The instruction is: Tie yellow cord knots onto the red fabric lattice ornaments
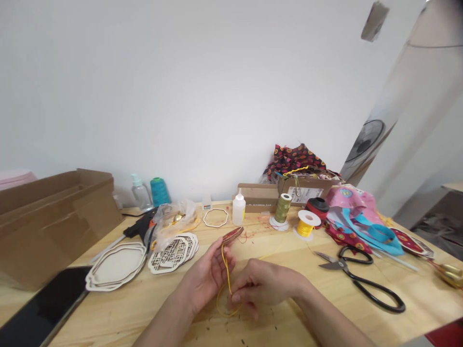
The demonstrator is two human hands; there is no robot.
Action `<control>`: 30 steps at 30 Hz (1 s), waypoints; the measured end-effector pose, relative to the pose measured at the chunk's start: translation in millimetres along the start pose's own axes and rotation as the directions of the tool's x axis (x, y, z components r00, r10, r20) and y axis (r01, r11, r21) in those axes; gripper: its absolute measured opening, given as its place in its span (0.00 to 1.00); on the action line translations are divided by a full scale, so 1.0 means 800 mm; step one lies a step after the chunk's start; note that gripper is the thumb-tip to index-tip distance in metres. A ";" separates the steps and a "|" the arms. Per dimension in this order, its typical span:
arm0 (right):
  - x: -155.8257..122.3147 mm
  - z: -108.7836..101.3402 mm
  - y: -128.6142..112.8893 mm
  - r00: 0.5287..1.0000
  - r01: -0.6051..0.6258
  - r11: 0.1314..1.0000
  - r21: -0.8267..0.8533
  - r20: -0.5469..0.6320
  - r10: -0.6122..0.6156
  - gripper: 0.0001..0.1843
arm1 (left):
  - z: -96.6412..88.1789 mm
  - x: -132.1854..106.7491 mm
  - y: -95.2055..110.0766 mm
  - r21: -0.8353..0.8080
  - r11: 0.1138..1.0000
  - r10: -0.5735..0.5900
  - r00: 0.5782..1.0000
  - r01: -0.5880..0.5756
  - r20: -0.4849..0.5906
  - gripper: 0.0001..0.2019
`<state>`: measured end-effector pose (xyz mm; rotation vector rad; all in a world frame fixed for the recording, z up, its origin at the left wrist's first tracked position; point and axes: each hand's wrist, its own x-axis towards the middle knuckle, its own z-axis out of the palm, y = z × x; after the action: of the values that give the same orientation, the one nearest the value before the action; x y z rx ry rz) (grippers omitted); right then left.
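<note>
My left hand holds a flat red fabric-covered piece upright at its fingertips. A yellow cord runs down from that piece across the palm and loops on the wooden table. My right hand rests on the table just right of the left hand, its fingers pinched on the lower part of the yellow cord.
Black scissors lie to the right. Behind the hands stand a glue bottle, an olive thread spool and a yellow cord spool. Cut wooden frames and a glue gun lie left, beside a cardboard box.
</note>
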<state>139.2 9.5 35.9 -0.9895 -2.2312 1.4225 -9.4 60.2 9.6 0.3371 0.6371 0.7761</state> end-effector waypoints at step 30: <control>0.005 -0.003 0.025 0.982 -0.175 0.820 0.544 0.038 0.185 0.19 | 0.015 -0.011 0.033 0.101 0.798 0.576 0.801 -0.594 0.163 0.07</control>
<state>145.3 18.9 18.6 -1.0094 -1.5827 1.9716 -20.4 70.9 35.6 0.7384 0.4692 1.2980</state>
